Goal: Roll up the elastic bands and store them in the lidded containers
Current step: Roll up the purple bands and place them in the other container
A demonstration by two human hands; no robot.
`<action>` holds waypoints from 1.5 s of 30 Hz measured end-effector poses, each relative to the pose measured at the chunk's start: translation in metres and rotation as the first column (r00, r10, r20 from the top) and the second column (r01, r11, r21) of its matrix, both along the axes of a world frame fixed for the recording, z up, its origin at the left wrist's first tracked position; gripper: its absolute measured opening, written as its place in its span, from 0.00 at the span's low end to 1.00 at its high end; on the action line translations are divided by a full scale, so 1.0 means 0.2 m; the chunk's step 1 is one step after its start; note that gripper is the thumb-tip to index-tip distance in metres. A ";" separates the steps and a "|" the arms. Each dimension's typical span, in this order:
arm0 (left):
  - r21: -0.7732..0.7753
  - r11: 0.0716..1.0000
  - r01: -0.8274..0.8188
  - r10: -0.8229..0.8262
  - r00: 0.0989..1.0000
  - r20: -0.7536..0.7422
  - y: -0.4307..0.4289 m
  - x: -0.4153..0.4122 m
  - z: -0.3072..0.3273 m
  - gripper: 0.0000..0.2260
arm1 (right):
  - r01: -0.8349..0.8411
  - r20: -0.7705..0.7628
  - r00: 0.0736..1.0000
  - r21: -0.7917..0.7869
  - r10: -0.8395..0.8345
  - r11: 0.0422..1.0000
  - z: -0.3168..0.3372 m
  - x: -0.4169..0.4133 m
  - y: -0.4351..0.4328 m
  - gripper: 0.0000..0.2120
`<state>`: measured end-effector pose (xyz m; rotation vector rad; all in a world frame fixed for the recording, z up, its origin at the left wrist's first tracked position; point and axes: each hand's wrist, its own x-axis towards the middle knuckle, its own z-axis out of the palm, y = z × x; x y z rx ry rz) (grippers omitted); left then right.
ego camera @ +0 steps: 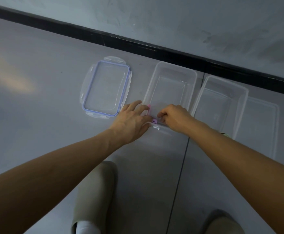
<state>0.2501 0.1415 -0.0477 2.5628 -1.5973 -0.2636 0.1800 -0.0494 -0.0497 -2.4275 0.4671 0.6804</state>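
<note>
Both hands are working at the near end of the middle container (pixel 171 85), 1 of 2 clear, rigid plastic tubs standing lidless on the grey floor (pixel 45 98) by the wall. The left hand (pixel 131 119) is laying fairly straight fingers (pixel 136 105) along the pink elastic band (pixel 153 121), likely pinning its free strip so it winds tight. The right hand (pixel 173 118) is curling its fingers onto the small roll, seemingly pinching it. A lilac-sealed lid (pixel 105 86) is lying flat just to the left.

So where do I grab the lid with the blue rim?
Probably pinch the latch flap on its near short end, coming from your side. The lid lies flat, so only its sticking-out flaps give fingers an edge.
</note>
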 end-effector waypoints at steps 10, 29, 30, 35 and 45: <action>0.038 0.999 -0.005 0.004 1.000 0.022 -0.01 -0.02 0.02 0.19 | 0.045 0.040 0.998 0.059 -0.047 0.997 0.05 -0.02 -0.03 0.16; 0.043 0.999 0.002 -0.002 1.000 -0.007 -0.11 -0.06 0.09 0.33 | 0.379 0.190 0.869 0.338 -0.457 0.861 0.28 -0.28 -0.33 0.11; 0.025 0.999 0.020 -0.020 1.000 -0.014 -0.15 -0.07 0.11 0.33 | 0.398 0.202 0.853 0.343 -0.481 0.851 0.31 -0.34 -0.37 0.11; -0.004 0.976 0.218 -0.218 0.975 -0.045 -0.43 -0.19 0.30 0.35 | 0.477 0.269 0.802 0.251 -0.534 0.842 0.37 -0.68 -0.56 0.10; 0.099 0.845 0.526 -0.528 0.849 -0.004 -0.98 -0.73 0.45 0.26 | 0.639 0.262 0.735 0.039 -0.625 0.768 0.32 -1.40 -0.75 0.17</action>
